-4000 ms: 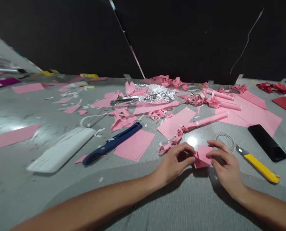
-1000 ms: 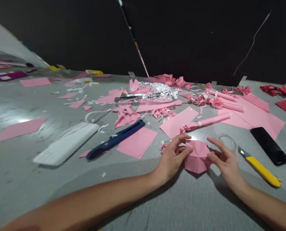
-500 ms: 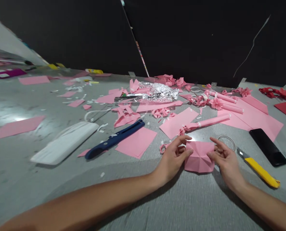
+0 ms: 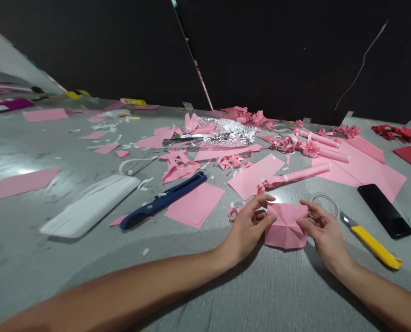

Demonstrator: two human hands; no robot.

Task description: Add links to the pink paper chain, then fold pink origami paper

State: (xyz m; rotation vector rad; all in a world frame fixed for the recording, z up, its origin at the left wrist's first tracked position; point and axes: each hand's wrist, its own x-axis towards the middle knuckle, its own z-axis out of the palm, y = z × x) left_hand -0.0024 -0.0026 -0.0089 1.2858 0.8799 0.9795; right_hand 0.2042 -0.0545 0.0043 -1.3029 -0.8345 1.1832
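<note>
A small square of pink paper (image 4: pixel 286 229) with crossing crease lines is held up between my two hands, just over the grey surface. My left hand (image 4: pixel 249 225) pinches its left edge between thumb and fingers. On the opposite edge, my right hand (image 4: pixel 323 230) grips the paper with thumb and forefinger. Right of that hand lies a yellow box cutter (image 4: pixel 376 246), its blade end toward the hand. Behind the paper rests a rolled pink paper tube (image 4: pixel 305 174) with a crumpled end. Loose pink sheets (image 4: pixel 195 205) lie left of my left hand.
Dark blue scissors (image 4: pixel 164 200) and a white pouch (image 4: pixel 90 207) lie to the left. A black phone (image 4: pixel 385 210) and a tape ring (image 4: pixel 326 203) are on the right. Crinkled clear wrap (image 4: pixel 231 130) and paper scraps spread toward the black wall (image 4: pixel 261 55).
My hands and the pink paper have hardly moved; the right forefinger sits very slightly lower. The whole view has shifted slightly.
</note>
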